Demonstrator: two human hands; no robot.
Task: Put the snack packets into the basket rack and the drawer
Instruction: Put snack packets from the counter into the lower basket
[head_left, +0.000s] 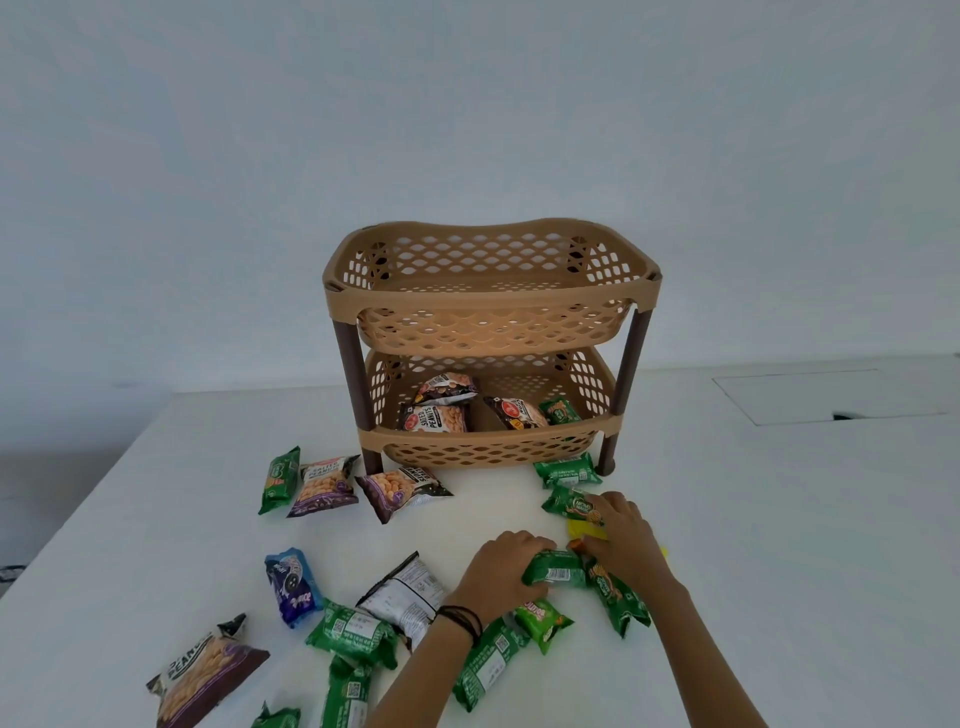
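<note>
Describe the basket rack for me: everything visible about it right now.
The basket rack is tan perforated plastic, two tiers on dark brown posts, standing upright on the white table against the wall. Its top basket looks empty. The lower basket holds four snack packets: peanut packs at left and centre, a green one at right. A green packet on the table lies against its front right leg. Neither hand touches it.

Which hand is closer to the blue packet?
Left. The left hand lies right of the blue packet, across a white packet; the right hand is farther right.
</note>
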